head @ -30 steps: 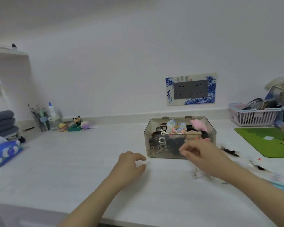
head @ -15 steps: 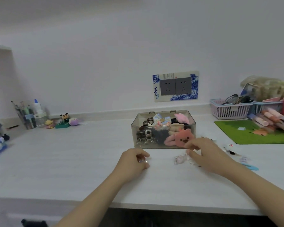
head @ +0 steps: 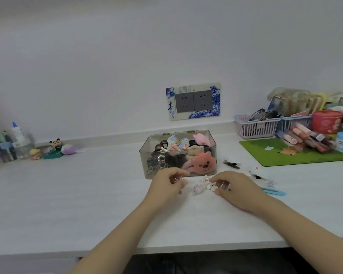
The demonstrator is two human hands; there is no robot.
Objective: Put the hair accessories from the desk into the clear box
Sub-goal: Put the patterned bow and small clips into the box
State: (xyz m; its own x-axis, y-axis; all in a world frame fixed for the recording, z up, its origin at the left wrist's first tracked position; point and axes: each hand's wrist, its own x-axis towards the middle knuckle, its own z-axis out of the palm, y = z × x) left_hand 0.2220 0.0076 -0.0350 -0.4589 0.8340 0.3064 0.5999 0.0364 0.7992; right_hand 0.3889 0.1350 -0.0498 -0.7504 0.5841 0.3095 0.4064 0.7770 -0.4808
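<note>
White desk (head: 71,196), clear box (head: 147,155) mid-desk, pale wall, twin sockets (head: 193,101)

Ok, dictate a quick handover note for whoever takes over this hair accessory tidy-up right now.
Left hand: grip pinches a small clear hair clip just in front of the clear plastic box.
Right hand: fingers curled on the small pale clips lying on the white desk.
Done: box is open and already holds many accessories, with a pink plush bear clip at its front.
Left: the clear clips, a black clip, a white-and-black clip, a small lilac clip and a long blue hair clip.
</note>
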